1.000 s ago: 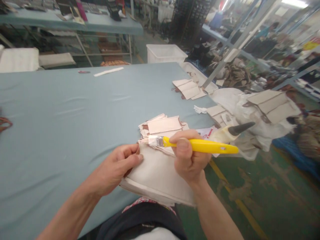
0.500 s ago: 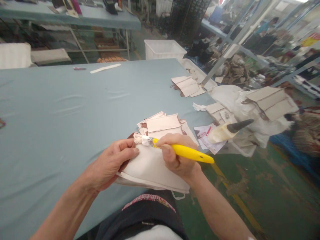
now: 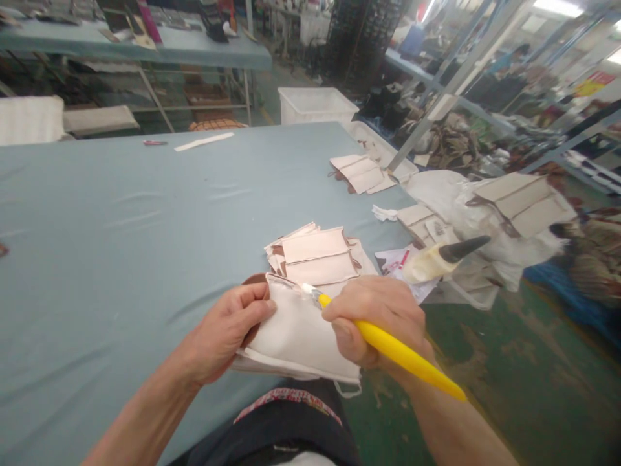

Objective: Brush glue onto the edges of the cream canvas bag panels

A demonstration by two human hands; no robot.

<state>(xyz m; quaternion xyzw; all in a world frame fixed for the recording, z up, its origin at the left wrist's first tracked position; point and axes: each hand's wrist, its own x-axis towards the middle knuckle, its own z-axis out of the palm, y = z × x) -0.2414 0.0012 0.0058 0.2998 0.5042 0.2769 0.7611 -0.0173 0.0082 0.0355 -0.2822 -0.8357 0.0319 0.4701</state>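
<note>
Head view, current entry. Brush (image 3: pixel 402 353), yellow handle: located at the far edge of the white fabric piece (image 3: pixel 301 336), before the wearer's waist. Changed against half a second earlier: the bristles (image 3: pixel 306 288) have shifted rightward along that edge, away from the left thumb; the handle, formerly nearer level, slopes more steeply, its butt end lower and farther right. Orientation: bristles toward upper left, butt end toward lower right and the wearer; long axis diagonal across the frame. Whether the bristles touch the fabric cannot be told for certain.

Right hand (image 3: pixel 381 317): closed round the handle; moved rightward with the brush. Left hand (image 3: pixel 233 323): pinching the left end of the white fabric piece, thumb on top, grip much as before; brown material (image 3: pixel 255 279) shows beside its fingers. White fabric piece: lengthwise left to right, dipping slightly at right; a thin loop hangs from its lower right corner.

Adjacent: stack of cream pieces (image 3: pixel 320 249), just beyond the fabric's far edge, on the blue-green table (image 3: pixel 145 259). To its right: bottle (image 3: pixel 427 262), pale body, black tapered end pointing right, with printed paper (image 3: pixel 387 259) beside it. Far side: pale strip (image 3: pixel 204 142).
</note>
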